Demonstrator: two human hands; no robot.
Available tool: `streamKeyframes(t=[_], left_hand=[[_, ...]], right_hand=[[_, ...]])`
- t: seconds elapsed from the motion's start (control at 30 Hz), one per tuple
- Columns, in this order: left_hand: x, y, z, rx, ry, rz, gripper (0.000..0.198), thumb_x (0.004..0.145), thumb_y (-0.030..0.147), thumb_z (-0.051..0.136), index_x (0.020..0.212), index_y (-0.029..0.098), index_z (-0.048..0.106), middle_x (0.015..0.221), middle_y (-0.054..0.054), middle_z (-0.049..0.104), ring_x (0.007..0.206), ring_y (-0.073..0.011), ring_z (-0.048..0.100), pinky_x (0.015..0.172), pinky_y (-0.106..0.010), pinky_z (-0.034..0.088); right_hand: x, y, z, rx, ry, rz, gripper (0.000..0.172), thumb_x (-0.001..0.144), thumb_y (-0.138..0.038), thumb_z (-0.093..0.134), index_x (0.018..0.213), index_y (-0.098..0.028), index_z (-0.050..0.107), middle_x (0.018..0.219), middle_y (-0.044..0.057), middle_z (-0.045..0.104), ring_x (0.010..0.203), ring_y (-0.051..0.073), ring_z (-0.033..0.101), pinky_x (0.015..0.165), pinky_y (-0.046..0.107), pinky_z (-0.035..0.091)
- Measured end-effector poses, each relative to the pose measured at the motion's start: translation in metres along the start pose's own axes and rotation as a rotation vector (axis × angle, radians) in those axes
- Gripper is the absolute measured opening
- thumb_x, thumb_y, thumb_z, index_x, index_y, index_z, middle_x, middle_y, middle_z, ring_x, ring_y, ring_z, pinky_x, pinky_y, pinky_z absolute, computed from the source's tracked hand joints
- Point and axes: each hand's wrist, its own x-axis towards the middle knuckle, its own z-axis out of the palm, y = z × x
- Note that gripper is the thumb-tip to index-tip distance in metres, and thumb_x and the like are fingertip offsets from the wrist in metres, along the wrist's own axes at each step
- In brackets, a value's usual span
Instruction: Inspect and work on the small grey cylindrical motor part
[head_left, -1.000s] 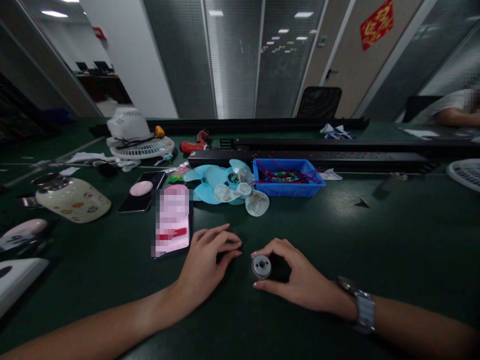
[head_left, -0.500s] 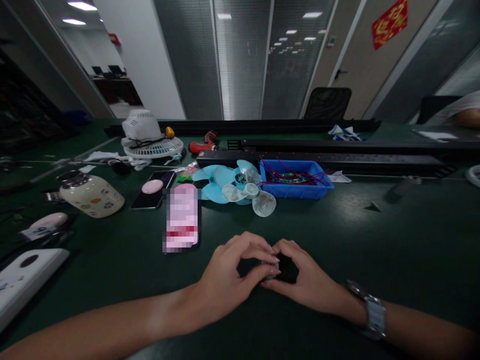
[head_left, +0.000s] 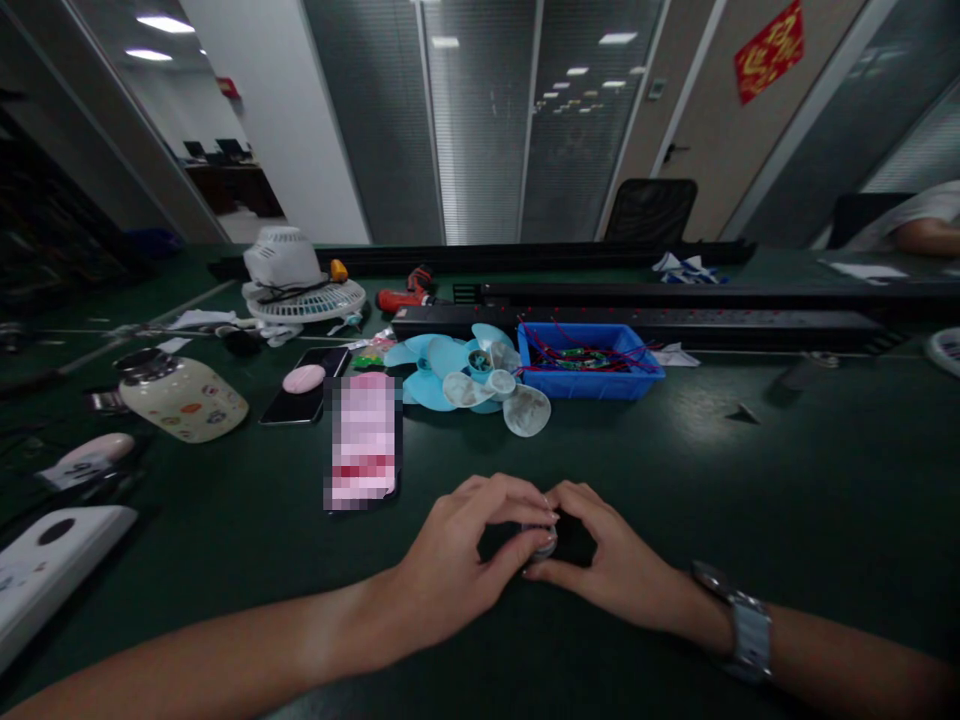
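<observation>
"What is on the counter (head_left: 697, 480), starting from the left?"

"A cream insulated jug (head_left: 187, 402), then a black smartphone (head_left: 291, 407) with a pink oval object (head_left: 304, 379) on it, and a pink-faced phone (head_left: 364, 435), partly pixelated. Right of that lie pale-blue fan blades (head_left: 448, 358)."

"And the left hand (head_left: 466, 540)?"

"In front of the blades, thumb and fingertips pinching a small metal cylinder (head_left: 547, 549) from above. The fingers mostly hide it."

"Further right?"

"A blue plastic bin (head_left: 600, 385) of wires (head_left: 577, 355), behind the hands. Nearer, the right hand (head_left: 621, 555) grips the cylinder's side between thumb and forefinger; a wristwatch (head_left: 750, 630) circles that wrist."
</observation>
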Motion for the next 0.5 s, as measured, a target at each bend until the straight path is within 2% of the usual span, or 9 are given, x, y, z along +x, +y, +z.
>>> streamKeyframes(t=[0.07,0.17,0.23,0.33,0.5], left_hand=[[-0.003,-0.001,0.0,0.001,-0.01,-0.012,0.022,0.089,0.015,0.063,0.11,0.023,0.063,0.108,-0.001,0.07,0.1,-0.0158,0.067,0.089,-0.028,0.052],[-0.009,-0.007,0.003,-0.008,0.007,-0.065,0.032,0.088,0.018,0.065,0.119,0.025,0.056,0.115,-0.002,0.066,0.105,-0.0171,0.064,0.093,-0.031,0.051],[-0.012,-0.012,0.007,-0.031,0.008,-0.118,0.042,0.085,0.023,0.071,0.121,0.025,0.052,0.116,-0.004,0.064,0.106,-0.0192,0.063,0.093,-0.034,0.051],[-0.015,-0.02,0.013,-0.103,-0.049,-0.177,0.055,0.079,0.026,0.077,0.124,0.023,0.046,0.118,-0.006,0.062,0.108,-0.0216,0.062,0.095,-0.037,0.05],[-0.016,-0.026,0.018,-0.163,-0.081,-0.213,0.057,0.08,0.018,0.075,0.125,0.025,0.041,0.118,-0.005,0.063,0.11,-0.0207,0.062,0.095,-0.035,0.05]], right_hand=[[-0.002,0.0,-0.001,0.033,0.02,-0.028,0.045,0.078,-0.028,0.078,0.116,-0.025,0.055,0.109,0.004,0.061,0.101,0.023,0.057,0.088,0.039,0.047],[-0.006,-0.002,-0.003,0.078,0.086,-0.115,0.061,0.082,-0.022,0.07,0.135,-0.027,0.04,0.128,0.007,0.056,0.115,0.024,0.054,0.098,0.041,0.045],[-0.008,-0.005,-0.006,0.051,0.12,-0.2,0.06,0.086,-0.019,0.063,0.14,-0.029,0.037,0.135,0.007,0.053,0.122,0.024,0.05,0.103,0.042,0.042],[-0.009,-0.008,-0.008,-0.023,0.091,-0.327,0.056,0.092,-0.015,0.052,0.144,-0.031,0.037,0.143,0.004,0.05,0.128,0.024,0.047,0.106,0.043,0.039],[-0.005,-0.009,-0.007,-0.036,0.06,-0.43,0.052,0.095,-0.008,0.048,0.141,-0.032,0.045,0.133,0.0,0.062,0.124,0.02,0.053,0.103,0.041,0.041]])
